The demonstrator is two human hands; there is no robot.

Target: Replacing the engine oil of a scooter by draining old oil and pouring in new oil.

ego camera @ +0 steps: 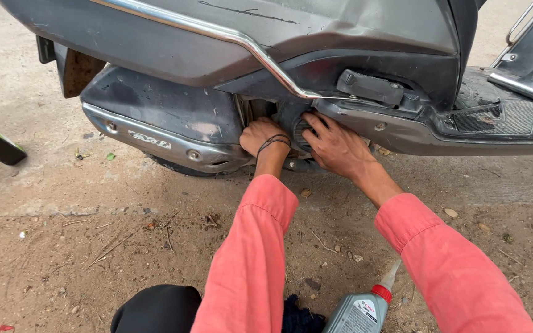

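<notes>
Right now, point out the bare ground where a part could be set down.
Bare dirt lies left of the left sleeve, below the exhaust cover, with only twigs. A smaller patch sits between the sleeves. It is crowded by the oil bottle and where both hands reach under the scooter.

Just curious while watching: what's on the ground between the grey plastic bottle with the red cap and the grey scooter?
In the head view, only bare sandy ground with small stones and twigs separates the bottle from the scooter.

Lighting: soft, even daylight falling from above.
Scooter body casting a faint shadow beneath; chrome rail glinting mildly; frame edges bending slightly; focus staying sharp.
</notes>
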